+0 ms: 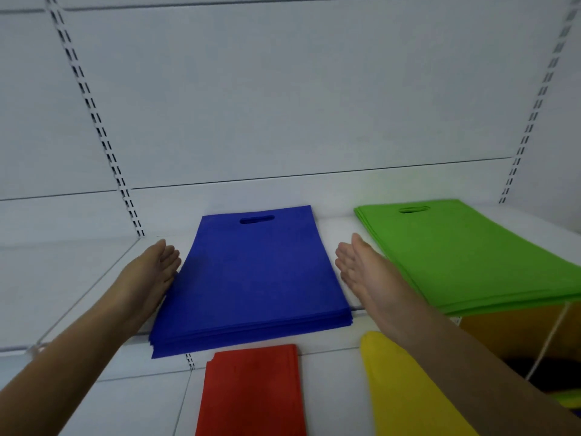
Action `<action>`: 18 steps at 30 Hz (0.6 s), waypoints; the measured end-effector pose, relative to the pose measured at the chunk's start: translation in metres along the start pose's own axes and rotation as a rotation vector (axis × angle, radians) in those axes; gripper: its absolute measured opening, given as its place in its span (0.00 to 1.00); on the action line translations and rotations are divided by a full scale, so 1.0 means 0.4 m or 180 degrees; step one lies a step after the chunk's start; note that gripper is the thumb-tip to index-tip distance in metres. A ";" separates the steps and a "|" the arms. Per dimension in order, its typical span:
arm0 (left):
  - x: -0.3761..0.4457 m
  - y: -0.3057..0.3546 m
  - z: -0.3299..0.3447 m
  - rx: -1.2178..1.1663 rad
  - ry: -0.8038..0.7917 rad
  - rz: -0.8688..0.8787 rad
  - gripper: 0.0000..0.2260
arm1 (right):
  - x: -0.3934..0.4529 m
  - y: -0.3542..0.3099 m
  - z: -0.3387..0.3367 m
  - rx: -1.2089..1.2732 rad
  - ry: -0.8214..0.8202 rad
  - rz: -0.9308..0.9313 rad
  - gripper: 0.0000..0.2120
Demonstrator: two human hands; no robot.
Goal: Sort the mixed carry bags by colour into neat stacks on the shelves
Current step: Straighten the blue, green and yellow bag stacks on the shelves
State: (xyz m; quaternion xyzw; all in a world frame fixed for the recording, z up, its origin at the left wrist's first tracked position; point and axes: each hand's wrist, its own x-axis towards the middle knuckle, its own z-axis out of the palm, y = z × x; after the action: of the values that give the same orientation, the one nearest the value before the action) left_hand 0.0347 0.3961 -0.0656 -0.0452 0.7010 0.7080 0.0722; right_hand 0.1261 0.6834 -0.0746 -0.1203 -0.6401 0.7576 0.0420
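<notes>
A stack of flat royal-blue non-woven carry bags (pixel 251 278) on the white shelf (pixel 78 269) is flanked by the left hand (pixel 151 272) and right hand (pixel 361 269), fingers straight and together, apparently for squaring its edges.

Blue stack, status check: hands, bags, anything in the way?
Left hand open, flat against blue stack. Right hand open beside it, contact unclear. Green stack close right; nothing blocking.

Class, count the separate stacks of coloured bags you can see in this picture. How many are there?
4. The blue stack lies between the hands on the upper shelf, the green stack to its right, the red stack and yellow stack on the shelf below. More may be hidden.
</notes>
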 end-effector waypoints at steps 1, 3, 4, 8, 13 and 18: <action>0.021 0.008 0.004 -0.0011 0.0062 0.0052 0.26 | -0.002 -0.002 0.002 0.0034 -0.0047 0.0029 0.28; 0.071 0.020 0.004 -0.0096 0.0131 0.0110 0.26 | -0.017 -0.013 0.011 0.0029 -0.0141 0.0083 0.28; 0.091 0.026 0.007 -0.0114 0.0102 0.0090 0.26 | -0.022 -0.015 0.015 -0.0001 -0.0168 0.0104 0.27; 0.132 0.016 0.031 0.0044 -0.0082 0.0050 0.24 | -0.039 -0.007 0.019 -0.0255 -0.0099 0.0138 0.25; 0.138 0.012 0.035 0.0060 -0.0117 0.0017 0.16 | -0.038 0.005 0.020 -0.0404 0.0014 0.0253 0.20; 0.154 0.017 0.006 -0.0221 -0.0210 -0.0093 0.25 | -0.036 0.002 0.017 -0.0301 -0.0039 0.0216 0.23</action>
State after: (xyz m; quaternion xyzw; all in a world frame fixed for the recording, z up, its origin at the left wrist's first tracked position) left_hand -0.0270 0.4009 -0.0690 -0.0346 0.6725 0.7319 0.1040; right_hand 0.1386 0.6736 -0.0726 -0.1391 -0.6710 0.7283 0.0067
